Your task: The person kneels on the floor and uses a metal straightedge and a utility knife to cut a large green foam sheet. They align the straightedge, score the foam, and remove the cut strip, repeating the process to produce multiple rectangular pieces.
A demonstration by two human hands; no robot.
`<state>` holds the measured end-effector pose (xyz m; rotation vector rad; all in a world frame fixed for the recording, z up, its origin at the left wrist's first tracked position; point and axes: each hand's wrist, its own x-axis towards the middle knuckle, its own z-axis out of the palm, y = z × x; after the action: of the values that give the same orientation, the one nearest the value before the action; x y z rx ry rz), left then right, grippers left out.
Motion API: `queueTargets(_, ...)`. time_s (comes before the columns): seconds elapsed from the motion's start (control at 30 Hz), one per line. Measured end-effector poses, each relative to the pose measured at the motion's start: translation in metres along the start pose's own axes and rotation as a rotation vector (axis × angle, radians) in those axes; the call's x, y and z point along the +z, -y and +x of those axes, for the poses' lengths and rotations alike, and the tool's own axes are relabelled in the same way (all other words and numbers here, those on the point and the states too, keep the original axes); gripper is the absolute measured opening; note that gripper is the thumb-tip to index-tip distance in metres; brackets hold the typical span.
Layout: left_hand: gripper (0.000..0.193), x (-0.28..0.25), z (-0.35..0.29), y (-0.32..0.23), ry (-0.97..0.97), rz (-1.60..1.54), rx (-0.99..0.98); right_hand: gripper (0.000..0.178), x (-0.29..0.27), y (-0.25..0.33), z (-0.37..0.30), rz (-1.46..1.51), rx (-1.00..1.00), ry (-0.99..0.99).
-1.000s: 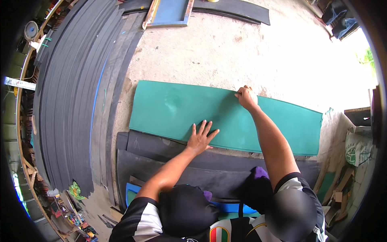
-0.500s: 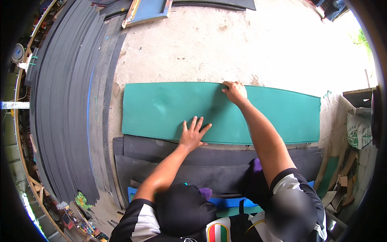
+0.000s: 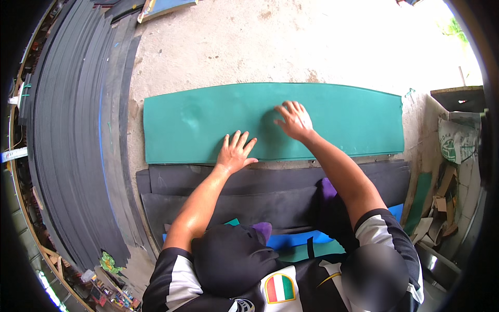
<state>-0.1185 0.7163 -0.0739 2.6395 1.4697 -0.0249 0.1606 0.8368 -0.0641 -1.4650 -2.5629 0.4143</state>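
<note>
A long green sheet (image 3: 353, 122), with a slightly bowed far edge, lies across the concrete floor in front of me. My left hand (image 3: 234, 154) rests on it near the close edge, fingers spread and palm down. Farther in and to the right, my right hand (image 3: 295, 122) is over the sheet's middle with its fingers bent and a little apart. A shadow falls on the green surface beside it. Whether those fingertips touch the sheet, I cannot tell. Neither hand holds anything. Dark sheets (image 3: 249, 200) lie just on my side of the green one.
A tall stack of dark sheets (image 3: 67, 130) runs along the left. Beyond the green sheet is concrete floor (image 3: 223, 52), with a blue-panelled frame (image 3: 166, 8) at the far left. A white sack (image 3: 457, 138) and cardboard pieces (image 3: 442, 203) stand at the right. Blue sheeting (image 3: 296, 239) shows near my knees.
My right hand has let go of the sheet's far edge and moved nearer, over its middle. My left hand stays flat on the sheet. The whole view has shifted somewhat.
</note>
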Motion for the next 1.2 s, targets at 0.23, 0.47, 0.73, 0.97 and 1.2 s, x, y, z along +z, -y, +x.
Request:
queueTargets(0.23, 0.039, 0.016, 0.009, 0.012, -0.406, 0.003, 0.160, 0.077, -0.030, 0.013, -0.090, 0.003, -0.185, 0.090)
queueTargets(0.47, 0.030, -0.004, 0.025, 0.006, -0.245, -0.040, 0.051, 0.050, -0.020, 0.000, -0.108, -0.046, -0.074, 0.134)
queueTargets(0.73, 0.046, 0.015, 0.000, 0.007, -0.269, 0.151, 0.234, 0.057, -0.008, 0.000, -0.116, -0.260, -0.228, 0.168)
queueTargets(0.97, 0.054, 0.012, 0.000, -0.002, -0.145, 0.179, 0.242, 0.053, 0.007, 0.000, -0.118, -0.485, -0.452, 0.176)
queueTargets(1.2, 0.078, -0.001, 0.003, -0.013, -0.033, 0.267, 0.189, 0.048, 0.014, 0.019, -0.113, -0.517, -0.448, -0.108)
